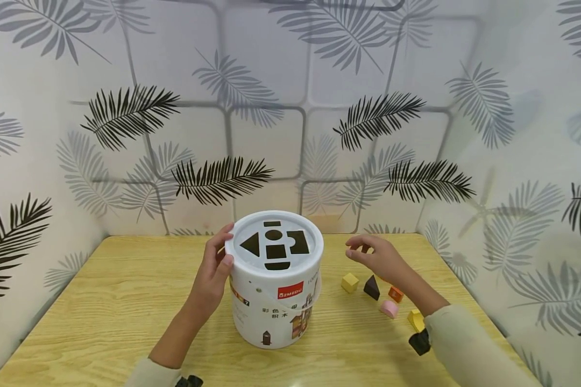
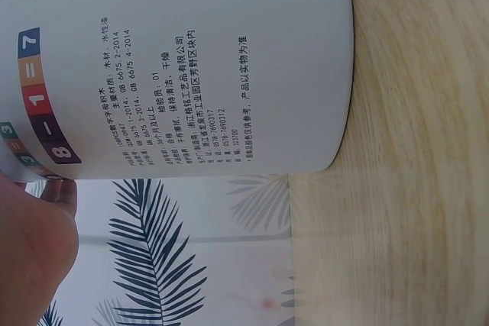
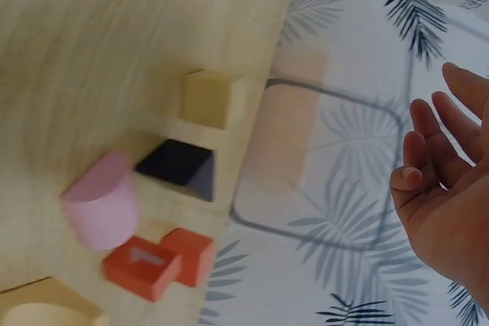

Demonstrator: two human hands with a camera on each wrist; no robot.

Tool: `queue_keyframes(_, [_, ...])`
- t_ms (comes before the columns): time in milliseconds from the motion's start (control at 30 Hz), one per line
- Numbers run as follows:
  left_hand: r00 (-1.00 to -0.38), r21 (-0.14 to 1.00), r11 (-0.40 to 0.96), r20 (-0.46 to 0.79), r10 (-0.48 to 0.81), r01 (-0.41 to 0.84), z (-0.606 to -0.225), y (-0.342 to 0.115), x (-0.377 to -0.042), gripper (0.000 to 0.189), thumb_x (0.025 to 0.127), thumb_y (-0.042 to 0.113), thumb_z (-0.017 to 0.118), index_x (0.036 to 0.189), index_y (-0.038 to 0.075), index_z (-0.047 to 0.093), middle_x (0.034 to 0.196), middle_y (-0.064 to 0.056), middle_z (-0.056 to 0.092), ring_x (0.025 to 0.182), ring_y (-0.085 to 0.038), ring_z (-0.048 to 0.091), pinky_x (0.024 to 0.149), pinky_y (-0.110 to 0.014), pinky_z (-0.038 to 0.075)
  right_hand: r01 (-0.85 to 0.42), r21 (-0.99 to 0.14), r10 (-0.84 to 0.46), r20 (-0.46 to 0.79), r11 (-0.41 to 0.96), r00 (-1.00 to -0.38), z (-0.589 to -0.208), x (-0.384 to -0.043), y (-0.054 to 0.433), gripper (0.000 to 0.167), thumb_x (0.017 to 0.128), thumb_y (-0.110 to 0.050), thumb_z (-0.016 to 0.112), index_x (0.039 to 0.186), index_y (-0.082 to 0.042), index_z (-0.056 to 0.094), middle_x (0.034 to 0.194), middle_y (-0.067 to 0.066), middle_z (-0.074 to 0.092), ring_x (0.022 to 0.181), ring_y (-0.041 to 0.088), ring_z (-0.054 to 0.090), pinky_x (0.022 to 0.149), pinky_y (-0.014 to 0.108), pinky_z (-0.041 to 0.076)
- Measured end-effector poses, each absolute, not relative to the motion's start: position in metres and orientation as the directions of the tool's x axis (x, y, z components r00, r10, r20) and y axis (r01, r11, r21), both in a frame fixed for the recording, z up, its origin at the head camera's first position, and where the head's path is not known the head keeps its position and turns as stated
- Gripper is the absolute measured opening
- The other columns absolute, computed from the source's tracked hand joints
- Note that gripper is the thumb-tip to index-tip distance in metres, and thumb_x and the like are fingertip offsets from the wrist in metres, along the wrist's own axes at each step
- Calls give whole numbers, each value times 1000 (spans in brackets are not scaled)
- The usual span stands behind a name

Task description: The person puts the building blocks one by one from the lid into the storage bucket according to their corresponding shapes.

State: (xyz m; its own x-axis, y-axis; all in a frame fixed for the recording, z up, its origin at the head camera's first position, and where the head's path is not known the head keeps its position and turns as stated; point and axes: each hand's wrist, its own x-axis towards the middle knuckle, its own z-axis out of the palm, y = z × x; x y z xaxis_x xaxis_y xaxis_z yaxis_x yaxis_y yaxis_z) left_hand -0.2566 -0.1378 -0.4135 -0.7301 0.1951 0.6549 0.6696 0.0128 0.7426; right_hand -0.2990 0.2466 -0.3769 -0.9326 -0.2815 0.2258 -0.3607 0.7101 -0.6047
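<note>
My left hand (image 1: 212, 274) holds the left side of a white block bucket (image 1: 252, 322), its thumb and fingers spread around the lid's edge. Holes of several shapes are cut in the white lid (image 1: 244, 226). The bucket stands upright on the table. To its right, my right hand (image 1: 383, 259) hangs in the air, fingers loosely bent and nothing in them. Below that hand lie a yellow cube (image 3: 206, 99), a dark triangular block (image 3: 177, 164), a pink half-round block (image 3: 105, 208) and orange blocks (image 3: 144, 267), one marked with a 1.
A yellow block (image 1: 416, 320) with a curved cutout lies nearest the right sleeve. The wood-grain table (image 1: 126, 290) backs onto a wall (image 1: 271, 140) covered in leaf prints. A thin handle (image 1: 318, 293) hangs on the bucket's right side.
</note>
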Motion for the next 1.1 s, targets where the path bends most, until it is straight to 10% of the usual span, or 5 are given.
queue_keyframes(1100, [-736,748,10,650,188,664,-413,-137,-256,37,106,4,36,143,-1,30,163,-13,24,139,-10,43,104,-18,46,-378,-595,-378,132,709,-916,-455,-326,290,39,94,-20,71,128,0,65,119,13,69,104,29,52,85,39,48])
